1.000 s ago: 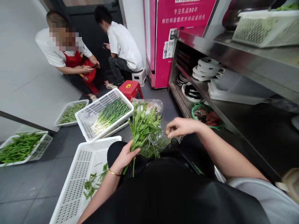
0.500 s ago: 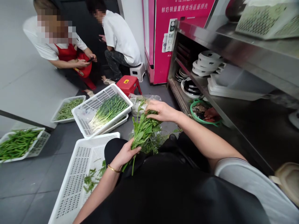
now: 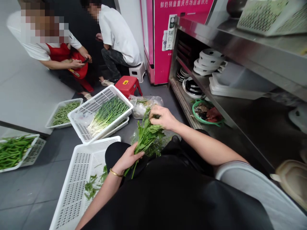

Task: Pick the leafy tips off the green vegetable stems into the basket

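Observation:
A bunch of leafy greens [image 3: 146, 135] with long green stems slants over my lap. My left hand [image 3: 130, 157], a gold bangle at its wrist, is wrapped round the lower stems. At the top of the bunch, my right hand [image 3: 162, 117] has its fingers curled in a pinch on the leaves; the fingertips are partly hidden. Below the bunch, more greens lie in a clear plastic bag [image 3: 168, 138]. Beside my left forearm stands a white perforated basket [image 3: 80, 172] with a few loose leafy sprigs [image 3: 92, 188] inside.
Ahead, another white basket [image 3: 80, 119] holds green onions [image 3: 110, 113]. Baskets of green beans [image 3: 66, 113] and green stalks [image 3: 15, 150] stand left. Two seated people, a red stool [image 3: 128, 85] and a pink fridge [image 3: 163, 64] are beyond. A steel shelf [image 3: 230, 108] with dishes runs along the right.
My right hand has curled its fingers more tightly at the top of the bunch. My left hand keeps its hold on the stems. The whole view has shifted slightly.

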The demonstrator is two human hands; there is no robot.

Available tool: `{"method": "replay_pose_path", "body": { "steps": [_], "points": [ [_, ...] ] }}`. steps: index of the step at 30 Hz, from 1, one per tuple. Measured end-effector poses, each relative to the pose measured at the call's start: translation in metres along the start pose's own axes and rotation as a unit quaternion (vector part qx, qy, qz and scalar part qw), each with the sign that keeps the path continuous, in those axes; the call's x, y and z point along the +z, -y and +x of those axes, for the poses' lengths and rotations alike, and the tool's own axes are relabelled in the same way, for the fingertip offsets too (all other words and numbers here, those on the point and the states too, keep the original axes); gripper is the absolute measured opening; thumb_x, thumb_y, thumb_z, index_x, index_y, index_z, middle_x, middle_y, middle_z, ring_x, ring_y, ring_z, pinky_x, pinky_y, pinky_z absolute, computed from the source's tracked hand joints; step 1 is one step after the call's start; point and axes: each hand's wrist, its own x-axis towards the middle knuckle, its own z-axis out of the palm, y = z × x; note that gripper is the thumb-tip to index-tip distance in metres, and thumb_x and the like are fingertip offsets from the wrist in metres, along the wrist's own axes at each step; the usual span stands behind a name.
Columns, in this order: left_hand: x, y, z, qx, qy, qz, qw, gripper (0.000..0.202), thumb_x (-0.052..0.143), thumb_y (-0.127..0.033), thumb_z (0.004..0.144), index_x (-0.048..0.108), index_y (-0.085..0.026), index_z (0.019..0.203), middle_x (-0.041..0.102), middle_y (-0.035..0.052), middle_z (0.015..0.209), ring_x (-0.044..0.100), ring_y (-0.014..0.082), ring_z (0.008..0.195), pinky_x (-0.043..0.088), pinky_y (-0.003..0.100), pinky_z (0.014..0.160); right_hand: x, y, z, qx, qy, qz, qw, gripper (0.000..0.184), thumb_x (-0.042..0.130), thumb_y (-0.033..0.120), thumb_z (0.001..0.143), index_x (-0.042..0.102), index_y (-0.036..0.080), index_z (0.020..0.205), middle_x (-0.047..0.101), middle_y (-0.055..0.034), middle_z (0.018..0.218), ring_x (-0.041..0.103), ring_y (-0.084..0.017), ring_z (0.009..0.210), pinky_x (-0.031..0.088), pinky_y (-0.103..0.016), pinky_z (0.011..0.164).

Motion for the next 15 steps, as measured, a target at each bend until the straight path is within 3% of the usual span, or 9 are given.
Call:
{"method": "replay_pose_path", "body": {
  "steps": [2, 4, 6, 7, 8, 10, 12, 13, 15],
  "points": [
    [-0.001, 0.001, -0.002, -0.008, -0.011, -0.004, 1.0, 0.034, 0.066, -0.027, 0.073, 0.059, -0.016, 0.105, 0.056, -0.0009, 0.067, 0.05, 0.0128, 0.056, 0.042, 0.023, 0.052, -0.006, -0.003, -0.001, 0.079, -0.096, 0.177, 0.976, 0.006, 0.06, 0.021, 0.068, 0.058, 0.017, 0.065, 0.06, 0.0, 0.072, 0.056, -0.013, 0.073, 0.043, -0.03, 0.074],
    [-0.004, 0.002, -0.004, -0.013, -0.03, -0.022, 0.999, 0.036, 0.068, -0.026, 0.072, 0.058, -0.016, 0.105, 0.056, -0.0014, 0.066, 0.049, 0.0121, 0.054, 0.041, 0.022, 0.05, -0.023, -0.008, -0.006, 0.135, -0.183, 0.308, 0.924, 0.008, 0.061, 0.024, 0.068, 0.056, 0.018, 0.069, 0.06, 0.0021, 0.068, 0.058, -0.012, 0.066, 0.046, -0.03, 0.07],
    [-0.01, 0.006, -0.005, -0.013, -0.06, -0.055, 0.997, 0.035, 0.069, -0.025, 0.07, 0.059, -0.016, 0.103, 0.056, -0.002, 0.064, 0.049, 0.0112, 0.053, 0.04, 0.021, 0.049, -0.042, -0.015, -0.02, 0.162, -0.234, 0.365, 0.887, 0.012, 0.061, 0.03, 0.071, 0.056, 0.02, 0.075, 0.058, 0.004, 0.063, 0.056, -0.01, 0.056, 0.047, -0.027, 0.061],
    [-0.013, 0.008, -0.006, -0.009, -0.073, -0.077, 0.994, 0.032, 0.07, -0.025, 0.07, 0.059, -0.016, 0.099, 0.056, -0.0023, 0.063, 0.049, 0.0105, 0.051, 0.038, 0.021, 0.048, -0.049, -0.02, -0.03, 0.171, -0.231, 0.358, 0.888, 0.015, 0.06, 0.033, 0.073, 0.056, 0.02, 0.078, 0.057, 0.0044, 0.061, 0.053, -0.009, 0.05, 0.046, -0.026, 0.057],
    [-0.017, 0.01, -0.006, -0.002, -0.081, -0.103, 0.991, 0.027, 0.07, -0.024, 0.07, 0.06, -0.015, 0.094, 0.056, -0.0023, 0.061, 0.048, 0.0098, 0.049, 0.037, 0.021, 0.047, -0.053, -0.026, -0.041, 0.18, -0.199, 0.325, 0.907, 0.019, 0.059, 0.038, 0.074, 0.057, 0.019, 0.079, 0.056, 0.0039, 0.059, 0.051, -0.008, 0.046, 0.044, -0.024, 0.052],
    [-0.024, 0.016, -0.004, 0.019, -0.084, -0.159, 0.983, 0.018, 0.069, -0.025, 0.071, 0.06, -0.013, 0.082, 0.056, -0.0013, 0.057, 0.047, 0.009, 0.045, 0.035, 0.021, 0.045, -0.052, -0.039, -0.064, 0.216, -0.02, 0.162, 0.963, 0.027, 0.06, 0.044, 0.073, 0.059, 0.018, 0.073, 0.056, 0.001, 0.055, 0.052, -0.01, 0.045, 0.043, -0.025, 0.05],
    [-0.032, 0.022, -0.003, 0.044, -0.084, -0.225, 0.97, 0.018, 0.069, -0.025, 0.07, 0.061, -0.011, 0.078, 0.058, 0.0014, 0.059, 0.05, 0.01, 0.048, 0.037, 0.023, 0.048, -0.045, -0.05, -0.079, 0.234, 0.105, -0.037, 0.966, 0.028, 0.066, 0.044, 0.068, 0.06, 0.017, 0.064, 0.059, -0.0044, 0.057, 0.057, -0.015, 0.052, 0.045, -0.028, 0.054],
    [-0.034, 0.024, -0.002, 0.056, -0.086, -0.258, 0.961, 0.021, 0.07, -0.025, 0.069, 0.063, -0.011, 0.082, 0.061, 0.0027, 0.062, 0.052, 0.0111, 0.051, 0.039, 0.024, 0.051, -0.041, -0.053, -0.083, 0.233, 0.123, -0.105, 0.959, 0.026, 0.067, 0.042, 0.068, 0.06, 0.017, 0.064, 0.062, -0.0075, 0.062, 0.059, -0.017, 0.057, 0.046, -0.029, 0.058],
    [-0.038, 0.026, -0.002, 0.067, -0.089, -0.313, 0.943, 0.033, 0.073, -0.023, 0.065, 0.063, -0.011, 0.094, 0.064, 0.0041, 0.07, 0.057, 0.0136, 0.056, 0.044, 0.028, 0.058, -0.038, -0.054, -0.082, 0.222, 0.099, -0.147, 0.959, 0.023, 0.061, 0.04, 0.074, 0.063, 0.018, 0.072, 0.066, -0.0105, 0.076, 0.062, -0.02, 0.067, 0.046, -0.031, 0.065]
  ]
}}
